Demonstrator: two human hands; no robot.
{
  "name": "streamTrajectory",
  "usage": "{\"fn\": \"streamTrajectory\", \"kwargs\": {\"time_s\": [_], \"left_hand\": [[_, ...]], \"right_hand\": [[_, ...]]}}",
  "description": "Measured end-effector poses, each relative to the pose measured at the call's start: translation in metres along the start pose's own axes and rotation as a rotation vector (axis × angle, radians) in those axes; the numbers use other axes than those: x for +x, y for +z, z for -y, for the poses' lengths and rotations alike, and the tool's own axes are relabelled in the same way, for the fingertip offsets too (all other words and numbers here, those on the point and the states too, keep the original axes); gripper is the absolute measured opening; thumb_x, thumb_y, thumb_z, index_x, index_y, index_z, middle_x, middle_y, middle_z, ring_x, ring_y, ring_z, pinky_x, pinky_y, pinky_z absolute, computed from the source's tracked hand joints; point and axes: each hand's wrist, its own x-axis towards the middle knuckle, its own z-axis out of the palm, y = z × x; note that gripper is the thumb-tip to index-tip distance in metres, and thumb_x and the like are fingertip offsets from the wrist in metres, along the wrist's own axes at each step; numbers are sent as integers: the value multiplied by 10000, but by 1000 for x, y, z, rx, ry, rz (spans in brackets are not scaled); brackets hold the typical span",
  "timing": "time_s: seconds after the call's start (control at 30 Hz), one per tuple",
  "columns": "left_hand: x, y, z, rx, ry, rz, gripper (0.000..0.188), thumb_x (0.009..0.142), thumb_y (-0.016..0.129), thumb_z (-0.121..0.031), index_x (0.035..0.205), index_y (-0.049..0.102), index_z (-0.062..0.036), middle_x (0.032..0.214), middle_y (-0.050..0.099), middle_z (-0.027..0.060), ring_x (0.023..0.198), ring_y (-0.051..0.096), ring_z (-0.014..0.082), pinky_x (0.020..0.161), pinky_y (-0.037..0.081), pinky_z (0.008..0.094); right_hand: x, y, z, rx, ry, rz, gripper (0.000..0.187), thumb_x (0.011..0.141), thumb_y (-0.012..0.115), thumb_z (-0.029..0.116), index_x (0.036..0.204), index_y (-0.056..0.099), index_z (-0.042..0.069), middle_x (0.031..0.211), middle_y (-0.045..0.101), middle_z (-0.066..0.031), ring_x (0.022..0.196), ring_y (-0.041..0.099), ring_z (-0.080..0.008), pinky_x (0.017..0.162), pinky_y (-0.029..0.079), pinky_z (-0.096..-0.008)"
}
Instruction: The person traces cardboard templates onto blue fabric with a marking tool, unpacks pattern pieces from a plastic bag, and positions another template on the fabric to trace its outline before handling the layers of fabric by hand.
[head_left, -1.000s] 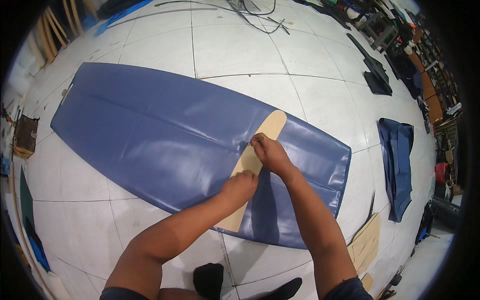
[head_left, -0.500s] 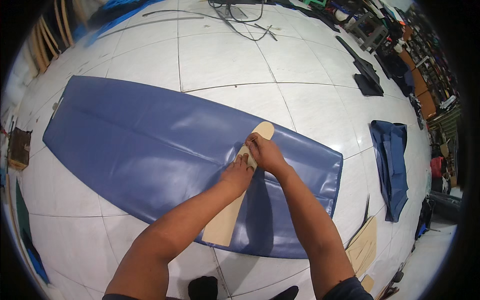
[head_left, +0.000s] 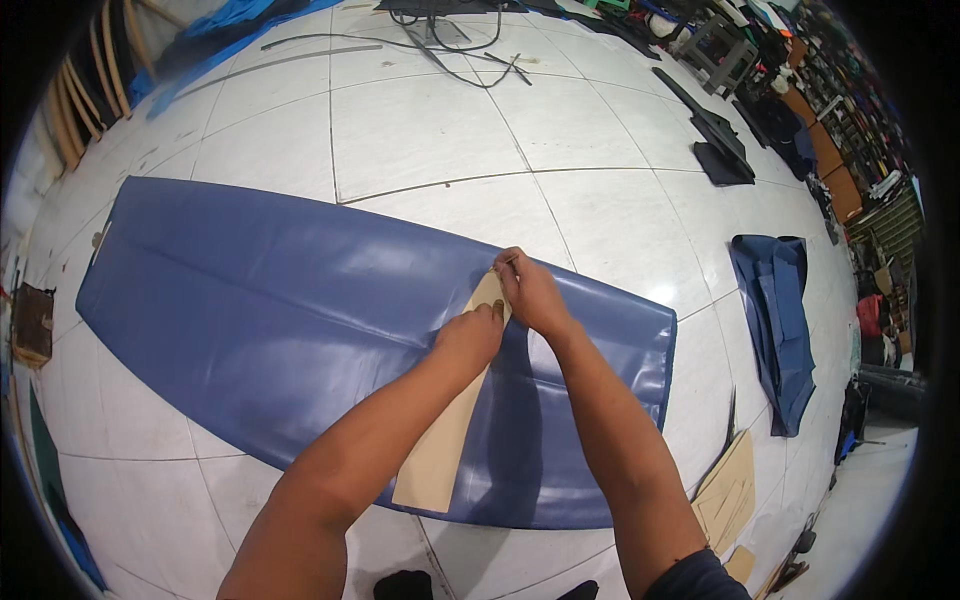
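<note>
A large sheet of glossy blue vinyl-like material (head_left: 250, 290), tapered towards the left, lies spread on the floor in front of me. Across its right part runs a long tan card template (head_left: 435, 465), its near end reaching the sheet's near edge. My left hand (head_left: 470, 335) rests on the upper part of the template and presses it down, some fingers hidden by the hand's back. At the template's far end, close to the sheet's far edge, my right hand (head_left: 532, 298) is closed in a pinch. What it pinches is too small to make out.
A folded blue piece (head_left: 775, 335) lies at the right on the white tiled floor (head_left: 420, 130). Tan card pieces (head_left: 725, 495) are nearer me. Black scraps (head_left: 722, 150), a grey stool (head_left: 718, 55) and cables (head_left: 470, 70) lie farther off. A wooden block (head_left: 33, 325) sits far left.
My right hand has moved along the template to its far end, covering the rounded tip. The left hand's fingers have drawn in. The view has shifted slightly.
</note>
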Motion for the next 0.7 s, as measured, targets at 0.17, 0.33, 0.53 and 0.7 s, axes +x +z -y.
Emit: {"fn": "streamTrajectory", "kwargs": {"time_s": [0.17, 0.33, 0.53, 0.7], "left_hand": [[16, -18, -10, -90, -156, 94, 280, 953, 522, -144, 1187, 533, 10, 1329, 560, 292, 981, 681, 442, 793, 576, 496], [21, -24, -7, 181, 15, 183, 625, 696, 779, 31, 1253, 497, -4, 1554, 310, 297, 1061, 666, 433, 871, 580, 483], [22, -32, -11, 182, 9, 215, 840, 589, 872, 19, 1321, 460, 14, 1596, 258, 266, 1109, 648, 423, 889, 583, 469], [26, -29, -10, 161, -15, 201, 935, 577, 878, 28, 1388, 413, 34, 1613, 234, 238, 1116, 644, 418, 898, 578, 472]], "right_hand": [[3, -6, -7, -17, 38, -105, 206, 1017, 535, 200, 1093, 595, 18, 995, 702, -220, 947, 672, -423, 809, 521, -448], [3, -1, -12, -19, 60, -193, 210, 1022, 516, 187, 1107, 590, 10, 1008, 698, -233, 973, 668, -428, 828, 520, -453], [1, 4, -18, 21, 73, -194, 208, 1024, 513, 181, 1114, 590, 11, 1025, 697, -238, 991, 661, -434, 837, 515, -468], [0, 1, -20, -23, 105, -223, 207, 1028, 515, 195, 1114, 594, 25, 1001, 699, -240, 962, 669, -438, 806, 518, -477]]}}
